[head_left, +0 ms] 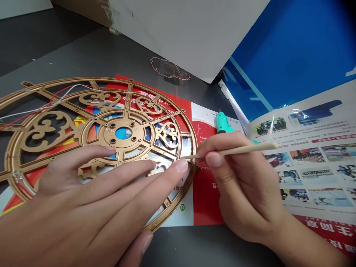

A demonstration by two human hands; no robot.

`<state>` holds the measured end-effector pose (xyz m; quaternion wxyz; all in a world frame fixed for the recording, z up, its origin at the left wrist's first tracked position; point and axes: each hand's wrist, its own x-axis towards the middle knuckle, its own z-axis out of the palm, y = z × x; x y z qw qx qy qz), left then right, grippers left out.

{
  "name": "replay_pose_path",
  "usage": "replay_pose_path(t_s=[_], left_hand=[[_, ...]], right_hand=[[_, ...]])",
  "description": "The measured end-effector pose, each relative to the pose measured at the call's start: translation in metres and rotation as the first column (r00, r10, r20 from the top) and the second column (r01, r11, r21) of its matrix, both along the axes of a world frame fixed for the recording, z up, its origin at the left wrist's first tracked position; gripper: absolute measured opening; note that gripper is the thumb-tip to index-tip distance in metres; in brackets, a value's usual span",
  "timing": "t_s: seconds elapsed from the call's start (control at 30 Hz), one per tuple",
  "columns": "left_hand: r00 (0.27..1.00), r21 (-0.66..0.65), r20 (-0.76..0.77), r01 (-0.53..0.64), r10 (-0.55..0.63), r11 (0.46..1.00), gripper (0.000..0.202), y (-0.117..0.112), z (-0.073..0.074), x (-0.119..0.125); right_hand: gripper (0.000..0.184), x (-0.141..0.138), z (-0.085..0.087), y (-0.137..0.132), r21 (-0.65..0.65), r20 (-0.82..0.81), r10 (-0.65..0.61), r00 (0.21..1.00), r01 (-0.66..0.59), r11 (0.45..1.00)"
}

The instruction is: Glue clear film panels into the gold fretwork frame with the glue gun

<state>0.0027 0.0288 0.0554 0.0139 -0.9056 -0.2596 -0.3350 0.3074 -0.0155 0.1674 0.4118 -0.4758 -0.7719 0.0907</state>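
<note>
Your left hand (83, 185) lies open and flat, fingers spread, on the gold wheel (111, 137), which sits at 9 o'clock in your view atop a red brochure (207, 196). Your right hand (244, 185) pinches a wooden stick (239, 151), its tip at the wheel's 3 o'clock edge. A teal tool (224, 124) lies at 11 o'clock from that hand; red and white wires (55, 100) cross the wheel; a blue board (286, 48) stands at 1 o'clock.

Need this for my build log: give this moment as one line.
left hand: flat on gold filigree wheel | right hand: pinching wooden stick, tip at wheel rim
</note>
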Motion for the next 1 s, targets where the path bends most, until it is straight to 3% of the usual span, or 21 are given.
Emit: replay_pose_path(t_s=[0.2, 0.27, 0.33, 0.5, 0.57, 0.63, 0.77, 0.93, 1.0], left_hand=[[0.997, 0.066, 0.051, 0.062, -0.066, 0.996, 0.085, -0.047, -0.048, 0.009], [0.997, 0.076, 0.041, 0.069, -0.072, 0.995, 0.084, -0.054, -0.055, 0.01], [0.997, 0.082, 0.036, 0.065, -0.068, 0.995, 0.085, -0.049, -0.049, 0.011], [1.0, 0.017, 0.005, -0.01, 0.009, 1.0, 0.096, -0.009, -0.004, 0.008], [0.999, -0.006, -0.031, -0.032, 0.032, 0.999, 0.098, 0.003, 0.007, 0.007], [1.0, 0.065, -0.003, -0.006, 0.006, 0.998, 0.096, 0.007, 0.009, 0.008], [1.0, 0.049, -0.005, 0.004, -0.004, 0.999, 0.094, 0.005, 0.008, 0.012], [1.0, 0.035, 0.003, 0.0, 0.0, 0.999, 0.095, 0.004, 0.018, 0.011], [1.0, 0.022, -0.009, -0.004, 0.005, 1.0, 0.092, 0.002, 0.013, 0.007]], right_hand=[[0.022, 0.0, 0.0, 0.0, -0.027, 0.041, 0.002, 0.999, -0.001, 1.0], [0.02, 0.0, 0.0, 0.001, -0.038, 0.064, 0.009, 0.998, -0.007, 0.999], [0.02, 0.0, 0.0, 0.001, -0.041, 0.078, 0.012, 0.997, -0.009, 0.999], [0.021, -0.001, 0.0, 0.002, -0.058, 0.055, 0.014, 0.998, -0.011, 0.998], [0.022, -0.001, 0.0, 0.001, -0.073, 0.044, 0.024, 0.999, -0.021, 0.997], [0.022, -0.002, -0.001, 0.001, -0.082, 0.039, 0.044, 0.998, -0.04, 0.996], [0.022, -0.003, -0.002, 0.002, -0.077, 0.042, 0.051, 0.998, -0.048, 0.996], [0.025, -0.002, 0.0, 0.003, -0.081, 0.031, 0.066, 0.997, -0.063, 0.995], [0.026, -0.003, 0.001, 0.003, -0.086, 0.034, 0.066, 0.997, -0.062, 0.994]])
